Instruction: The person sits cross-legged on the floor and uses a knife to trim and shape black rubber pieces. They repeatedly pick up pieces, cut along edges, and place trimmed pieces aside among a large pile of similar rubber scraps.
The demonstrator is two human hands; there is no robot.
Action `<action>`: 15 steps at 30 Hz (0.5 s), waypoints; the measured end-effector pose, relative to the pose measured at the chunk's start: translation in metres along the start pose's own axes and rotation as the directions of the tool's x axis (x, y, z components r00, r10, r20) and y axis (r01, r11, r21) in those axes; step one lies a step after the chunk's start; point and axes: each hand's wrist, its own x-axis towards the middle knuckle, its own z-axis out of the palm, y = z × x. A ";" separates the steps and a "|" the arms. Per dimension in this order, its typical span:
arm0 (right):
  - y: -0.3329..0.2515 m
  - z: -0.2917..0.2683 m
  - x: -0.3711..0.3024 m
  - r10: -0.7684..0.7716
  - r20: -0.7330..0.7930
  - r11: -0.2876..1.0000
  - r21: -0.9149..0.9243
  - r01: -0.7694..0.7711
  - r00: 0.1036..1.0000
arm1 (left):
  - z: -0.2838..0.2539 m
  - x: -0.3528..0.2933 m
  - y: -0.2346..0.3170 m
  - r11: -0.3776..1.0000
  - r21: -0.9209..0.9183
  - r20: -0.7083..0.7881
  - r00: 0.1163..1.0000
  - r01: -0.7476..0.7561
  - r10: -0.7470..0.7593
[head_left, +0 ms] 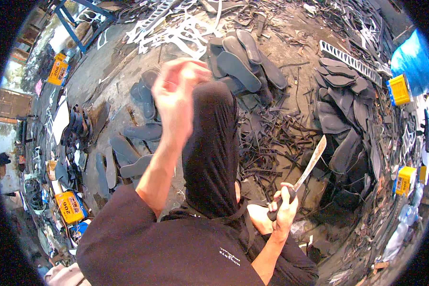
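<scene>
My right hand [285, 212] is closed round the black handle of a knife [312, 159], whose long, stained blade points up and away to the right. My left hand [180, 88] is raised by my dark-clothed knee [209, 128]. Motion smears its fingers, so whether it holds anything cannot be made out. Beyond the knee lies a heap of dark grey shoe soles [238, 71]. More loose soles [124, 148] are spread on the ground left of my left forearm. To the right of the knife rises a larger pile of dark soles [345, 114].
Thin black offcuts [267, 143] litter the ground between knee and right pile. White cut-out sheets [181, 35] lie at the far side. Yellow-orange containers stand at left [70, 207] and right [405, 180]. A blue plastic sheet or bag [411, 62] is far right.
</scene>
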 end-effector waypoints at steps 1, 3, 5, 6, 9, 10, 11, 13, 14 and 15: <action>0.001 0.000 0.001 0.005 0.015 1.000 -0.005 -0.005 1.000 | -0.030 0.027 -0.029 0.989 0.138 -0.217 0.973 -0.049 0.078; 0.006 -0.002 0.007 0.003 0.019 1.000 -0.005 -0.003 1.000 | -0.093 0.060 -0.108 0.896 0.443 -0.373 0.913 0.020 0.164; 0.004 0.014 0.007 0.029 0.104 1.000 -0.013 -0.028 0.994 | -0.199 0.069 -0.198 0.341 0.894 -0.405 0.847 0.289 0.344; 0.003 0.010 0.008 0.009 0.077 1.000 -0.019 -0.007 0.997 | -0.184 0.060 -0.220 0.258 0.832 -0.527 0.844 0.491 0.094; -0.001 0.000 0.006 -0.030 0.051 0.998 -0.058 0.033 0.998 | -0.173 0.040 -0.242 0.049 0.877 -0.471 0.874 0.479 -0.116; -0.004 0.000 0.004 -0.014 0.038 0.997 -0.072 0.017 0.999 | -0.183 0.044 -0.252 0.055 0.866 -0.487 0.864 0.496 -0.127; -0.005 -0.002 0.002 0.008 0.021 0.996 -0.086 -0.006 1.000 | -0.197 0.044 -0.264 0.088 0.835 -0.536 0.839 0.543 -0.095; -0.004 -0.010 0.006 0.003 0.033 0.995 -0.105 0.001 0.999 | -0.218 0.061 -0.280 0.230 0.756 -0.630 0.776 0.613 0.002; -0.002 -0.014 0.009 -0.001 0.019 0.995 -0.096 0.003 1.000 | -0.221 0.071 -0.289 0.297 0.727 -0.654 0.756 0.619 0.027; 0.000 -0.021 0.012 -0.010 -0.004 0.996 -0.087 0.010 1.000 | -0.205 0.082 -0.290 0.365 0.713 -0.650 0.759 0.599 0.023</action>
